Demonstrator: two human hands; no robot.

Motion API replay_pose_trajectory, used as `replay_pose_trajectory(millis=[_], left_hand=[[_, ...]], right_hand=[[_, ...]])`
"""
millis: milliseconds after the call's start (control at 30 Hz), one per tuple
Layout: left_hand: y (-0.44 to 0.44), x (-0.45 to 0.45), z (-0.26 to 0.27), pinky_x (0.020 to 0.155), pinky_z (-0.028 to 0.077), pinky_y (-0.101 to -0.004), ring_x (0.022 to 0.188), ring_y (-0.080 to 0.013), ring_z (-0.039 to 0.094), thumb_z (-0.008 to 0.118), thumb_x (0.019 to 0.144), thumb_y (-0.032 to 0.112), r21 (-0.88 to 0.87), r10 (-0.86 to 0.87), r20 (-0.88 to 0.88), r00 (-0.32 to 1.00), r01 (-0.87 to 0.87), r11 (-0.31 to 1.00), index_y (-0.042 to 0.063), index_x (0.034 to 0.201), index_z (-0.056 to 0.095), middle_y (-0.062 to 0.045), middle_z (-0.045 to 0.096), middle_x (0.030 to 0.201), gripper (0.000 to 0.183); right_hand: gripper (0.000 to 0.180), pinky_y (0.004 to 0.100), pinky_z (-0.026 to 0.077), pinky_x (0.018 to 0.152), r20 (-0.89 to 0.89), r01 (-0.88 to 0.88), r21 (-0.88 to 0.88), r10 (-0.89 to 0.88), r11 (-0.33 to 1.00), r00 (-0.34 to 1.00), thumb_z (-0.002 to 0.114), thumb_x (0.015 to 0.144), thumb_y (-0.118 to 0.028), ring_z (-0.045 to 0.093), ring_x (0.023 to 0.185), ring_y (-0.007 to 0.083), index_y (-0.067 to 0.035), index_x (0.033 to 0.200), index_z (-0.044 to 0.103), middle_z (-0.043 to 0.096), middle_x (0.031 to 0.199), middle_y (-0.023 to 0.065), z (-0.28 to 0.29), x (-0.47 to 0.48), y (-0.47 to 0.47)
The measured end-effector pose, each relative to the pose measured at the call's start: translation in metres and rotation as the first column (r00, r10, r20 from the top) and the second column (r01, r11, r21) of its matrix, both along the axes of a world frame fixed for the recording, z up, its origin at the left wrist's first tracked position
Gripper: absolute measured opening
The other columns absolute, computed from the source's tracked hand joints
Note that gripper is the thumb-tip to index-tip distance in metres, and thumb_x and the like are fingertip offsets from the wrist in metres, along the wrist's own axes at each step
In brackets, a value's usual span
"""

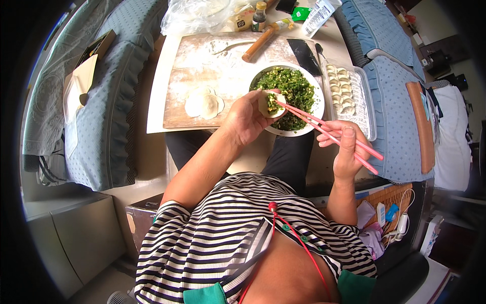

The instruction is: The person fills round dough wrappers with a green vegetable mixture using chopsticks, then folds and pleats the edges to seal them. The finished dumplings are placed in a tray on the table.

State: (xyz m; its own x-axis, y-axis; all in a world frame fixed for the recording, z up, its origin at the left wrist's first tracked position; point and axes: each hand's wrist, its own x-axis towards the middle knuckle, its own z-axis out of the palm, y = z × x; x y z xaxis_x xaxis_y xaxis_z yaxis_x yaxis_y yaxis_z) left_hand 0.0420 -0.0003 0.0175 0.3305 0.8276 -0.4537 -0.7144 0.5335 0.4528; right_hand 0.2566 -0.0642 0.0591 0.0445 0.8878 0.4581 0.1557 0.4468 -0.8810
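My left hand [246, 117] cradles a round dough wrapper [264, 106] above the near left rim of a white bowl [320, 114]. Green and yellow chopped filling [272, 104] lies on the wrapper. Pink chopsticks [315, 123] are gripped in my right hand [347, 146], their tips touching the filling on the wrapper. Inside the bowl is more chopped green filling [284, 78] with yellow bits. Left of the bowl, a small pile of flat wrappers [205, 102] rests on a floured wooden board [182, 76]. Folded dumplings [341, 89] stand in two rows in a clear plastic container [370, 114] at the right.
Across the board's back lie a wooden rolling pin [258, 45] and a dark flat blade [303, 57]. A spoon [319, 48] is beside the container. Behind the board are a plastic bag [193, 17], a capped bottle [259, 17] and a white tube [318, 17]. Blue-covered seats flank the table.
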Motion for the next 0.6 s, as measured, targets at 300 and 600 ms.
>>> replay_pose_trajectory(millis=[300, 600], left_hand=[[-0.005, -0.003, 0.005, 0.108, 0.046, -0.0500, 0.117, -0.0359, 0.057, 0.023, 0.107, 0.025, -0.037, 0.012, 0.076, 0.997, -0.009, 0.999, -0.011, 0.129, 0.046, -0.022, 0.056, 0.128, 0.048], [-0.011, -0.004, 0.011, 0.107, 0.046, -0.0486, 0.117, -0.0306, 0.057, 0.024, 0.107, 0.028, -0.010, -0.020, 0.073, 0.997, 0.020, 1.000, -0.010, 0.130, 0.045, -0.018, 0.057, 0.129, 0.049]], right_hand=[[0.051, 0.0259, 0.048, 0.044, -0.145, 0.098, -0.103, -0.113, 0.990, 0.983, 0.037, 0.105, -0.035, 0.062, 0.052, 0.0197, 0.008, 0.093, 0.060, 0.067, 0.075, 0.0191, -0.004, 0.018, 0.021], [0.053, 0.0249, 0.050, 0.044, -0.179, 0.002, -0.159, -0.031, 0.987, 0.983, 0.037, 0.106, -0.035, 0.064, 0.053, 0.0191, 0.009, 0.092, 0.062, 0.067, 0.076, 0.0180, -0.012, 0.019, 0.022]])
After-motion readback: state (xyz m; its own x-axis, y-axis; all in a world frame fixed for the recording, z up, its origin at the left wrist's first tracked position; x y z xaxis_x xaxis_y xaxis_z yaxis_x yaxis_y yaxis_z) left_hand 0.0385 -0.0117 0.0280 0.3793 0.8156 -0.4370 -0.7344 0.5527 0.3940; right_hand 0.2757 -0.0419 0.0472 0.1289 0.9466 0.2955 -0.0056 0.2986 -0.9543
